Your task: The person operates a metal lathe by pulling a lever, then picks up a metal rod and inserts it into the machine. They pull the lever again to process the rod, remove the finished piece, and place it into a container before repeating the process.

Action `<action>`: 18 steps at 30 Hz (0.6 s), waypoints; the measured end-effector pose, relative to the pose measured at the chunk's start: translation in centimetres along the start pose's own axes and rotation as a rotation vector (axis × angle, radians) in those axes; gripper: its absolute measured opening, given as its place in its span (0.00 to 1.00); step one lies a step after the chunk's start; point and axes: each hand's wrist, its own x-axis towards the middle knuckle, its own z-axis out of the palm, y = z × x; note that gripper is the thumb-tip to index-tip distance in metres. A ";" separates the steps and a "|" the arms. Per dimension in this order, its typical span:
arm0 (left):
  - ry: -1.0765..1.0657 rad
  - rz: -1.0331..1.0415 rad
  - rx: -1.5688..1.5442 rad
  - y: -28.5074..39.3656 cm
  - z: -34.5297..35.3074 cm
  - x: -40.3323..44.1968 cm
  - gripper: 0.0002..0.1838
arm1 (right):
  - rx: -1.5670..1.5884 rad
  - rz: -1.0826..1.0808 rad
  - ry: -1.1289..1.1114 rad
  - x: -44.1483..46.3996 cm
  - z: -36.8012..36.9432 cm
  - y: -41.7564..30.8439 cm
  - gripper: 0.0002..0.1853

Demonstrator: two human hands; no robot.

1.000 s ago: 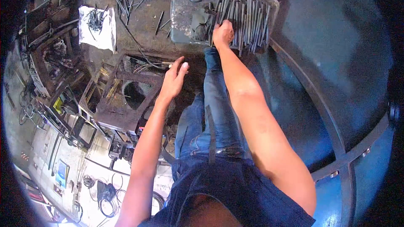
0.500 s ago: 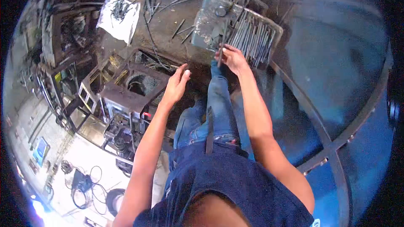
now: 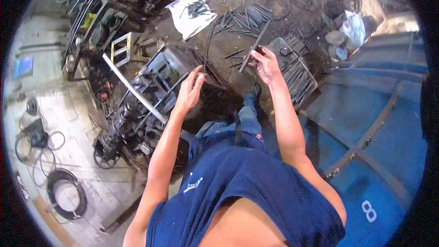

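A dark metal rod (image 3: 257, 45) is pinched in the fingers of my right hand (image 3: 265, 64), slanting up and to the right. Behind that hand stands a grey tray (image 3: 315, 83) with several similar rods (image 3: 297, 78) lying side by side. My left hand (image 3: 191, 90) is raised with its fingers apart and holds nothing. Beside it, to the left, is a dark metal machine (image 3: 167, 71) with an open frame.
More rods (image 3: 249, 17) lie scattered on the dark floor. A white sheet (image 3: 191, 20) carries small dark pieces. At the right is a blue metal panel (image 3: 379, 174); a coiled hose (image 3: 67, 194) lies at the lower left. Bags (image 3: 353, 29) are at the upper right.
My right hand has lifted a rod out of the tray and brought it up and away from the tray. The view has turned left, toward the machine. My left hand stays open.
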 end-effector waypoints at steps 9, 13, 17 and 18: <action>0.297 0.140 -0.273 -4.3 -10.7 -10.6 0.23 | -0.274 -0.074 -0.085 -3.2 14.3 5.9 0.07; 0.483 0.144 -0.248 -5.5 -13.0 -11.8 0.24 | -0.511 -0.080 -0.161 -2.0 16.9 7.9 0.08; 0.884 0.029 0.328 -5.9 -14.7 -11.0 0.33 | -0.644 -0.010 -0.262 0.4 18.2 8.4 0.13; 0.896 -0.125 0.393 -5.0 -14.9 -10.6 0.39 | -0.664 0.030 -0.305 1.2 18.2 8.7 0.13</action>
